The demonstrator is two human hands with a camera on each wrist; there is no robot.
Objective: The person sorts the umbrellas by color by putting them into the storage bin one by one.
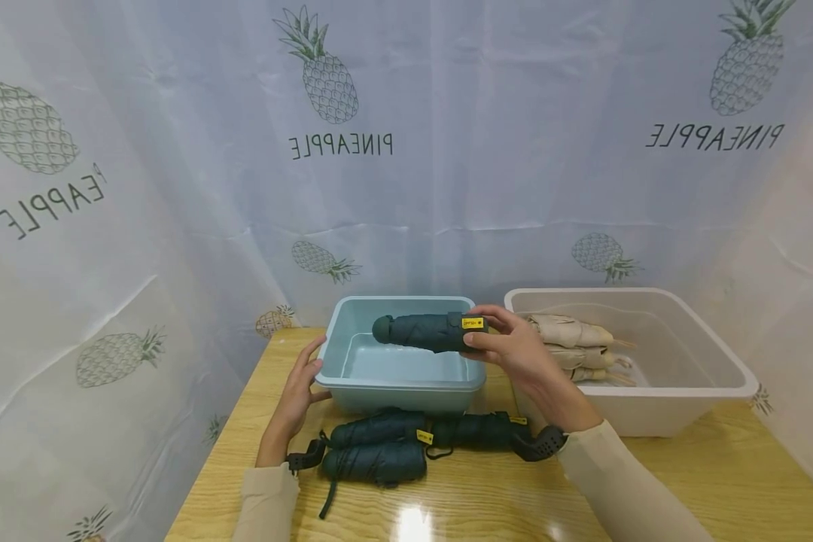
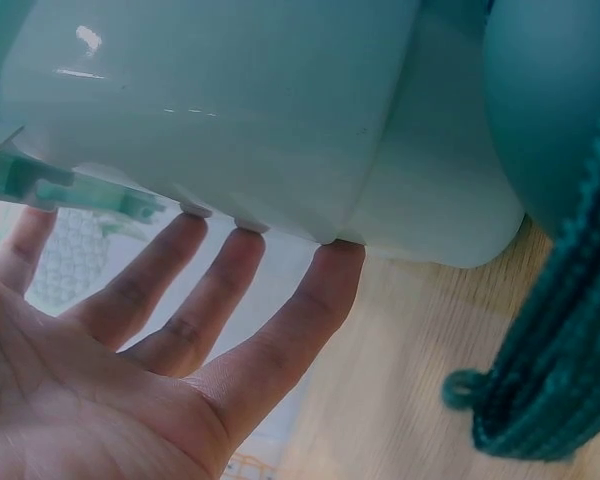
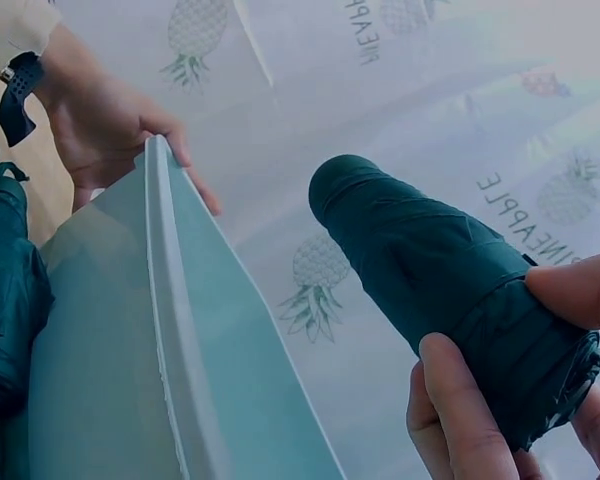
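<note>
My right hand (image 1: 518, 350) grips a dark green folded umbrella (image 1: 420, 331) by its end with the yellow tag, thumb on one side and fingers on the other. The umbrella lies roughly level over the light blue basin (image 1: 400, 385), its rounded end pointing left. At the basin's left side is my left hand (image 1: 296, 395); its nearly straight fingers (image 2: 280, 345) touch the outer wall in the left wrist view. Three more dark green folded umbrellas (image 1: 376, 462) lie on the table in front of the basin, two at the left and one at the right.
To the right stands a larger white bin (image 1: 650, 392) with several beige folded umbrellas (image 1: 572, 331) along its left side. Everything rests on a wooden table (image 1: 474, 497). A pineapple-print curtain (image 1: 488, 165) hangs behind and at both sides.
</note>
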